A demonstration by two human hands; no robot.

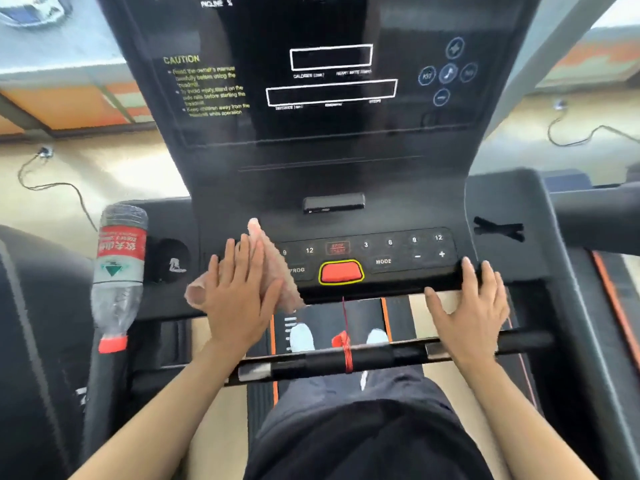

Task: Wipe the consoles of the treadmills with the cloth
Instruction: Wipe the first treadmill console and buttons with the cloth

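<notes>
The treadmill console (332,150) fills the centre and top of the frame. A plastic bottle (119,271) sits cap-down at its left side. Left of centre, the left hand (239,292) presses flat, fingers straight, on the pink cloth (270,252), which covers the keypad's left end. Right of centre, the right hand (474,306) rests its loosely spread fingers on the console's front edge.

Pinkish cloth (277,271) flat on black treadmill console (381,261), left side

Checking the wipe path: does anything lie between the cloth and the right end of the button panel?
Yes. The raised red button sits just right of the cloth under the left hand, and farther right the right hand rests on the panel's front edge.
</notes>
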